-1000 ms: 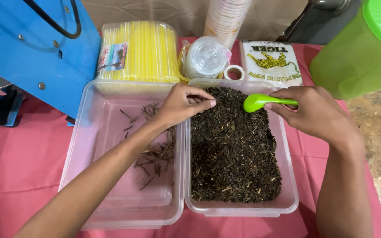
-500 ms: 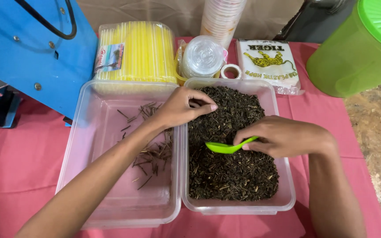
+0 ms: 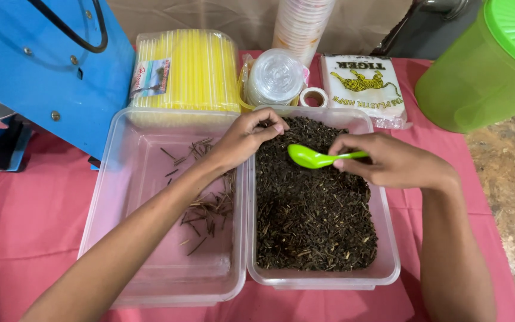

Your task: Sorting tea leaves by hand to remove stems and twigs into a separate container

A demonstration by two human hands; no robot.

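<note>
Tubs, two of them, clear plastic and side by side, sit nearest on the pink cloth [image 3: 25,238]: the left tub [image 3: 132,250] holds a loose scatter of thin brown stems [image 3: 207,209], the right tub [image 3: 388,262] a deep bed of dark dried tea leaves [image 3: 311,209]. One green plastic spoon [image 3: 317,158], glossy and bright, lies level above the leaves, long axis across the tub, bowl pointing left, handle pinched in the right hand [image 3: 394,164]. The left hand [image 3: 242,140] reaches over the shared rim, fingertips pinched together at the leaves' far edge. Beyond stand one pack of yellow straws [image 3: 186,68], one stack of clear lids [image 3: 276,76], one tape roll [image 3: 313,96] and one green jug [image 3: 484,65].
</note>
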